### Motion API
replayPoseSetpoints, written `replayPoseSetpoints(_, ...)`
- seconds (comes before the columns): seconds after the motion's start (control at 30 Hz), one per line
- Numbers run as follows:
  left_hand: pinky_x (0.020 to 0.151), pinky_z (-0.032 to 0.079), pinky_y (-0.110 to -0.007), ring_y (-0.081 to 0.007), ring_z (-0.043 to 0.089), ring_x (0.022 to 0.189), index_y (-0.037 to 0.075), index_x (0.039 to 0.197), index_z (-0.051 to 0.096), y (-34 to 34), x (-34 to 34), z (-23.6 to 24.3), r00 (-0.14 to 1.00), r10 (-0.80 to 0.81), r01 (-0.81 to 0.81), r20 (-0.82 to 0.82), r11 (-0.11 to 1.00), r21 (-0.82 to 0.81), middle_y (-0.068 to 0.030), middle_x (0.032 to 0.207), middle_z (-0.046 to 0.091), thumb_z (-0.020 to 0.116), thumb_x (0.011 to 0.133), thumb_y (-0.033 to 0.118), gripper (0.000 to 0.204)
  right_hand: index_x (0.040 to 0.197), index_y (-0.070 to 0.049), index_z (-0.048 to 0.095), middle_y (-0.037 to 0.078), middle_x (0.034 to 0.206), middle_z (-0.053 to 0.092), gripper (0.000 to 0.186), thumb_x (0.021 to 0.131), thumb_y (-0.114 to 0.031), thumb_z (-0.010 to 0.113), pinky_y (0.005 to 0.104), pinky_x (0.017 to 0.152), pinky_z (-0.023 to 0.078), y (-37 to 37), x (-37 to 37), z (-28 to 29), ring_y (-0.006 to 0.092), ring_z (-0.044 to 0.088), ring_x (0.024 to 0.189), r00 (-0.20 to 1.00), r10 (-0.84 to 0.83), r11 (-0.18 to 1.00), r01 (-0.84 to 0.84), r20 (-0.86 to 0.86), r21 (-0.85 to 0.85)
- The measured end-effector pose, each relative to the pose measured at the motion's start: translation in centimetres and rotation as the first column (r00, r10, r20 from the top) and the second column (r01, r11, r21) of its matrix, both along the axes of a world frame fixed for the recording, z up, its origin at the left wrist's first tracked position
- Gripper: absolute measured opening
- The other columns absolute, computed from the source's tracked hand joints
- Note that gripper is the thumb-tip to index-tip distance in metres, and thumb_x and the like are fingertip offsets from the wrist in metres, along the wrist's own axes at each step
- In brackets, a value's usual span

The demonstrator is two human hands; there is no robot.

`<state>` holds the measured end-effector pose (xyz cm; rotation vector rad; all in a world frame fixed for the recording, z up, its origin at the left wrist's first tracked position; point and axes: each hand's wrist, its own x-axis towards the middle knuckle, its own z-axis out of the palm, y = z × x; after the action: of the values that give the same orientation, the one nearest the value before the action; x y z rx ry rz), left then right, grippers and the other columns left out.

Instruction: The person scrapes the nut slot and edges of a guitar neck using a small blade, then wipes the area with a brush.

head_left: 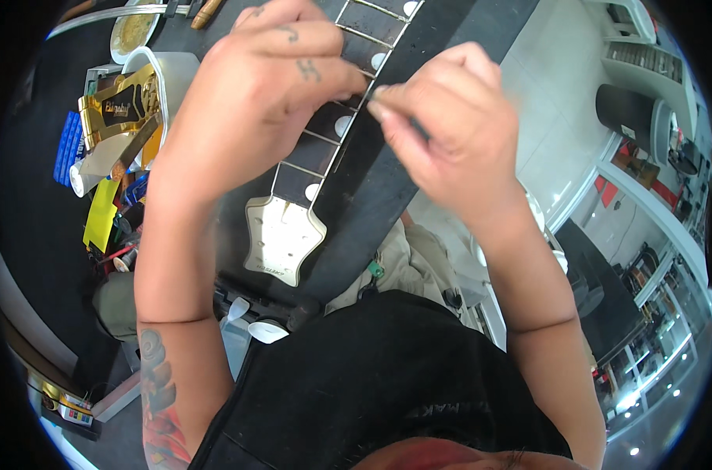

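A guitar neck with a dark fretboard (320, 146), bare metal frets and white inlays along one edge lies slantwise on a black work surface. Its white headstock (284, 241) points toward me, and no strings show on it. Over the fretboard, my left hand (266, 86) is closed with its fingers curled, a fingertip at the neck's right edge. Just right of that edge my right hand (457, 117) makes a pinch, thumb against forefinger, close to the left fingertip. Whatever either hand may hold is too small or hidden to make out.
To the left stands a translucent plastic tub (172, 78) beside a gold metal guitar part (121, 110), a blue ridged block (66, 149) and yellow paper (100, 215). Farther back are a shallow dish (134, 33) and a wooden handle (206, 13). A black bin (634, 111) stands on the floor at right.
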<state>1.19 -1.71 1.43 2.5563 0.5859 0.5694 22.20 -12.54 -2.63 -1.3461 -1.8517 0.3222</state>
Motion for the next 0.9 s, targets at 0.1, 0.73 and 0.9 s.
replayPoseSetpoints(0.1,0.074,0.053,-0.039,-0.0279,0.064,0.089,0.003,0.095,0.082,0.0,-0.6,0.2,0.998,-0.066,0.065,-0.019,0.995,-0.073,-0.0049,0.082,0.061,0.085,0.067,-0.003,0.029,0.093,-0.008,0.082,0.003,0.081,0.069,0.021,0.076,-0.001,0.092,0.0377,0.078,0.050,-0.8,-0.9,-0.1,0.0253,0.065,0.085,0.998,0.036,0.999,-0.037,-0.046,-0.037)
replayPoseSetpoints(0.73,0.076,0.052,-0.040,-0.0291,0.062,0.089,0.002,0.096,0.081,0.3,-1.3,0.1,0.995,-0.101,0.098,-0.024,0.990,-0.099,-0.0049,0.083,0.060,0.084,0.066,-0.002,0.030,0.092,-0.007,0.081,0.002,0.079,0.066,0.020,0.077,-0.002,0.093,0.0378,0.077,0.046,-0.7,-0.7,0.0,0.0247,0.062,0.083,0.996,0.053,0.998,-0.056,-0.071,-0.042)
replayPoseSetpoints(0.9,0.075,0.052,-0.040,-0.0285,0.062,0.089,0.003,0.096,0.082,0.9,-0.6,-0.1,0.995,-0.091,0.087,-0.036,0.991,-0.105,-0.0046,0.082,0.061,0.084,0.067,-0.003,0.029,0.089,-0.006,0.078,0.004,0.079,0.066,0.016,0.081,0.000,0.090,0.0378,0.077,0.048,-0.4,-0.3,-0.1,0.0258,0.059,0.080,0.968,0.008,0.960,-0.077,-0.249,-0.269)
